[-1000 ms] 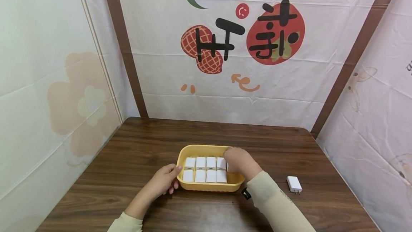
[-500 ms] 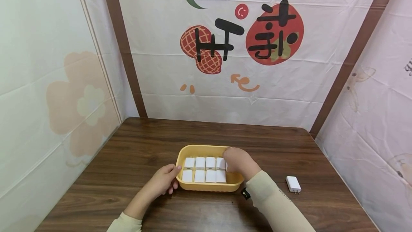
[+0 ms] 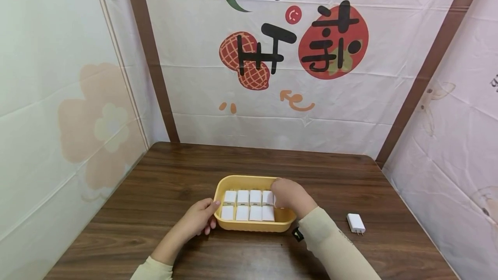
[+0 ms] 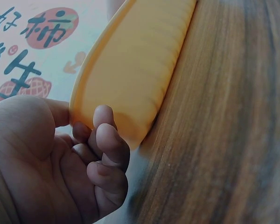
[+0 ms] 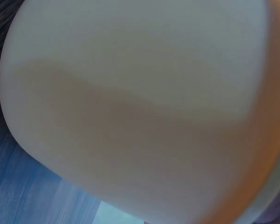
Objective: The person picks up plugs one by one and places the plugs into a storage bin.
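A yellow plastic basket (image 3: 256,227) on the table holds white charger plugs (image 3: 242,213) in two rows. My left hand (image 3: 198,216) pinches its left end; the left wrist view shows the thumb (image 4: 60,113) over the rim and the other fingers curled below, along the outer wall. Inside the right end is my right hand (image 3: 292,195), bent down with its fingertips hidden. A sliver of a white charger (image 3: 276,202) shows under those fingers, beside the back row, and the hand grips it. The basket's pale outer wall (image 5: 130,116) fills the right wrist view, blurred.
One more white charger (image 3: 355,224) lies to the right of the right forearm, prongs toward the near side. The brown wooden table (image 3: 186,165) meets a printed cloth wall (image 3: 194,120) at the back, with cloth on both sides too.
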`<state>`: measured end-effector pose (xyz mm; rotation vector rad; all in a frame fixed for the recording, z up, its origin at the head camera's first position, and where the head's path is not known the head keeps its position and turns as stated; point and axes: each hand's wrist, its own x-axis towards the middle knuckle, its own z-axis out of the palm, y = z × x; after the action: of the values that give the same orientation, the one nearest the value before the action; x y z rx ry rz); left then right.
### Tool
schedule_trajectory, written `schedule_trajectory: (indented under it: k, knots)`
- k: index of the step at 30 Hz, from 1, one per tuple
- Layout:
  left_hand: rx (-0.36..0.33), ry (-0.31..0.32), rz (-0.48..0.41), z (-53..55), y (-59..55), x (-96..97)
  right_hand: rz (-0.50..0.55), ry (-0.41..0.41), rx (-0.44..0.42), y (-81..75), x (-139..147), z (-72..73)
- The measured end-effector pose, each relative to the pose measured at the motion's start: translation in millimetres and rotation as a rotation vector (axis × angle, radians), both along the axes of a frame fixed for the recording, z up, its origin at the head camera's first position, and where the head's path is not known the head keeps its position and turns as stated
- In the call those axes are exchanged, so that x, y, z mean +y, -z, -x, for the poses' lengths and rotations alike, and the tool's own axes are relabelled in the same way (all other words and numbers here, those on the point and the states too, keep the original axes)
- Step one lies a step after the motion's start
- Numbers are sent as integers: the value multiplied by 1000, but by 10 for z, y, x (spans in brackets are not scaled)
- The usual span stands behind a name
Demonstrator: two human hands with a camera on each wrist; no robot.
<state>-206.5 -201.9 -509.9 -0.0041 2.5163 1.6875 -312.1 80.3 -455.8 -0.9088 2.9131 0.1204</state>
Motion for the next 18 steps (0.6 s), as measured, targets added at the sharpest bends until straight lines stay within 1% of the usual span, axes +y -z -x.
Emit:
schedule_trajectory:
  k: [6,13,18]
  knots:
    - [-1,-3,1,6,-3,12,6,0,-11,-10,5,-12]
    - [5,1,15,-9,-9,19,-17,-3,-6,-28,1,-38]
    - [11,4,19,-4,-5,15,10,-19,13,-17,22,-44]
